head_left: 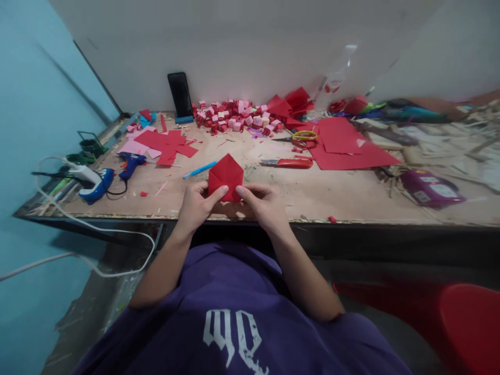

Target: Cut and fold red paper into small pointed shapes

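Observation:
A folded red paper piece point(226, 176), pointed at the top, stands upright near the front edge of the wooden worktable point(273, 200). My left hand point(197, 204) pinches its lower left side with the thumb pressed on the front. Its lower right side is pinched by my right hand point(262, 200) in the same way. Both thumbs meet near the paper's bottom middle.
A blue pen point(200, 170) and a red cutter point(288, 163) lie just beyond the paper. Scissors point(299, 138), red paper sheets point(346, 146), a cross-shaped red cutout point(167, 144), a pile of small red and pink boxes point(234, 117), a phone point(180, 96), a blue glue gun point(130, 163), a power strip point(91, 182).

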{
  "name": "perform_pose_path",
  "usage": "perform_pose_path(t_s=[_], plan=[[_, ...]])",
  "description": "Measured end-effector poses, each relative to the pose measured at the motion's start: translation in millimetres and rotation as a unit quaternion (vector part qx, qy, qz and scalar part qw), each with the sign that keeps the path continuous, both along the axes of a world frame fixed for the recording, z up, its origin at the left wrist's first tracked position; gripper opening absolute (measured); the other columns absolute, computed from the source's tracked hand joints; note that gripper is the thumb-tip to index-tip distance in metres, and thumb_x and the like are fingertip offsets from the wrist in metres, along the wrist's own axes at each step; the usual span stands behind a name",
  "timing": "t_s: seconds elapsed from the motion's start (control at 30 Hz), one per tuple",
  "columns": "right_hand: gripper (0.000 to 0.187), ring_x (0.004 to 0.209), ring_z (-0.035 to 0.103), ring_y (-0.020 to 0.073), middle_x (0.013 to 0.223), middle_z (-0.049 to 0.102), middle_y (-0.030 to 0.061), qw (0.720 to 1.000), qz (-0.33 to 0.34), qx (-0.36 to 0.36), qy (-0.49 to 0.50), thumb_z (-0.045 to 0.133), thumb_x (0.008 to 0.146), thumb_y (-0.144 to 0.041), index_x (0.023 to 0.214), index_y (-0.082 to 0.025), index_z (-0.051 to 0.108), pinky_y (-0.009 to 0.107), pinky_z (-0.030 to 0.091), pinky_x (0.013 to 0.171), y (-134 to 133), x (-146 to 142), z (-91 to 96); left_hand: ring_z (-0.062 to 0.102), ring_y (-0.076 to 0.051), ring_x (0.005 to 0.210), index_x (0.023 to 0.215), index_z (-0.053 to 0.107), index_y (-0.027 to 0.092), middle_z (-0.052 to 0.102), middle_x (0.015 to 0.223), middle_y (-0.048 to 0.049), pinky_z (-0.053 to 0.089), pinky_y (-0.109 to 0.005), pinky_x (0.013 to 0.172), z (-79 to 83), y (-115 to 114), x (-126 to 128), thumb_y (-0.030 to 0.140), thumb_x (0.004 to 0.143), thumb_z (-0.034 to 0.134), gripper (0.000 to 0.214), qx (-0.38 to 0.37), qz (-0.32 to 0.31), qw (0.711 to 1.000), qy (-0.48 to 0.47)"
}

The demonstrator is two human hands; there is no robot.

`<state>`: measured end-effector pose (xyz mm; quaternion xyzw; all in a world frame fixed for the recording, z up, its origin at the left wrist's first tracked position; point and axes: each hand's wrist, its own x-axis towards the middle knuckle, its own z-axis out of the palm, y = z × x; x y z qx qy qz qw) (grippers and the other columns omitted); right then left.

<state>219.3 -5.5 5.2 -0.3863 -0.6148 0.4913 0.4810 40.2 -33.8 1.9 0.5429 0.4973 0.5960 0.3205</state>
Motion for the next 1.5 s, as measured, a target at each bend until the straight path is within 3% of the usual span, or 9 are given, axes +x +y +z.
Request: perform_pose_path(t_s=[0.13, 0.3, 0.5, 0.8, 1.0, 1.17, 1.27, 1.37, 1.5], plan=[[0.032, 0.065, 0.071, 0.0186, 0.074, 0.080, 0.0065, 0.998, 0.051, -0.024, -0.004, 0.082, 0.083, -0.050, 0.081, -0.018, 0.084, 0.029, 0.056, 0.064, -0.9, -1.5, 2.7, 0.063, -0.015, 0.060, 0.069, 0.075, 0.015, 0.072, 0.066, -0.0033, 0.052, -0.025, 0.060, -1.0, 1.3, -0.2, 0.044, 0.082, 0.080, 0.033, 0.015, 0.037, 0.999, -0.015], [0.035, 0.059, 0.068, 0.0170, 0.067, 0.077, 0.0064, 0.999, 0.035, -0.004, -0.011, 0.078, 0.087, -0.048, 0.070, -0.017, 0.080, 0.028, 0.053, 0.060, -2.0, -2.7, 4.6, 0.063, -0.015, 0.061, 0.070, 0.074, 0.015, 0.070, 0.066, -0.0025, 0.051, -0.025, 0.060, -2.3, 1.5, 0.2, 0.045, 0.083, 0.080, 0.034, 0.017, 0.048, 0.999, -0.004], [0.029, 0.065, 0.071, 0.0177, 0.075, 0.080, 0.0065, 0.997, 0.067, -0.026, -0.008, 0.085, 0.080, -0.047, 0.082, -0.018, 0.084, 0.027, 0.055, 0.064, -2.8, -1.2, 5.8, 0.063, -0.014, 0.058, 0.067, 0.074, 0.014, 0.071, 0.063, -0.0031, 0.050, -0.024, 0.058, -3.2, 3.3, 0.0, 0.049, 0.083, 0.081, 0.038, 0.006, 0.049, 0.998, -0.025], [0.030, 0.058, 0.063, 0.0147, 0.063, 0.074, 0.0043, 0.998, 0.062, -0.003, -0.027, 0.078, 0.085, -0.041, 0.066, -0.018, 0.078, 0.027, 0.050, 0.061, -1.3, -2.0, 5.8, 0.066, -0.015, 0.061, 0.069, 0.075, 0.014, 0.075, 0.068, -0.0049, 0.052, -0.025, 0.062, -2.7, 2.3, 1.2, 0.051, 0.080, 0.083, 0.039, 0.013, 0.060, 0.998, -0.035], [0.032, 0.058, 0.066, 0.0166, 0.068, 0.077, 0.0064, 0.996, 0.079, -0.004, -0.041, 0.079, 0.082, -0.047, 0.073, -0.017, 0.081, 0.027, 0.050, 0.057, -1.1, 1.2, 7.1, 0.064, -0.016, 0.054, 0.067, 0.076, 0.014, 0.074, 0.063, -0.0057, 0.051, -0.026, 0.054, 2.2, 1.4, 1.1, 0.049, 0.077, 0.083, 0.037, -0.005, 0.016, 0.999, -0.035], [0.034, 0.053, 0.059, 0.0139, 0.058, 0.071, 0.0042, 0.998, 0.052, 0.003, -0.039, 0.078, 0.082, -0.042, 0.060, -0.017, 0.076, 0.026, 0.046, 0.055, 1.1, 1.5, 4.0, 0.066, -0.017, 0.060, 0.070, 0.077, 0.014, 0.075, 0.068, -0.0058, 0.054, -0.026, 0.059, 2.2, 2.1, 0.6, 0.048, 0.076, 0.085, 0.035, -0.002, -0.019, 0.999, -0.035], [0.034, 0.050, 0.057, 0.0134, 0.057, 0.070, 0.0039, 0.998, 0.046, -0.008, -0.032, 0.078, 0.082, -0.044, 0.063, -0.016, 0.077, 0.025, 0.043, 0.051, 1.4, 3.0, 2.8, 0.066, -0.016, 0.066, 0.080, 0.078, 0.015, 0.076, 0.074, -0.0045, 0.055, -0.027, 0.065, 0.4, 3.5, 0.6, 0.054, 0.081, 0.080, 0.039, 0.005, -0.016, 0.998, -0.056], [0.034, 0.053, 0.059, 0.0136, 0.059, 0.071, 0.0043, 0.998, 0.054, -0.019, -0.017, 0.081, 0.081, -0.044, 0.062, -0.016, 0.077, 0.025, 0.045, 0.054, -0.3, 3.6, 4.1, 0.062, -0.014, 0.062, 0.073, 0.073, 0.016, 0.070, 0.069, -0.0011, 0.053, -0.025, 0.064, -1.6, 4.6, 0.1, 0.057, 0.082, 0.078, 0.042, 0.013, 0.000, 0.997, -0.072], [0.032, 0.068, 0.070, 0.0181, 0.079, 0.080, 0.0058, 0.997, 0.060, -0.029, 0.029, 0.086, 0.075, -0.048, 0.083, -0.017, 0.083, 0.028, 0.055, 0.066, -0.2, 1.5, 5.4, 0.061, -0.014, 0.060, 0.067, 0.072, 0.017, 0.069, 0.065, -0.0003, 0.053, -0.026, 0.064, -1.9, 3.7, -1.6, 0.055, 0.081, 0.080, 0.041, 0.009, -0.014, 0.997, -0.070]])
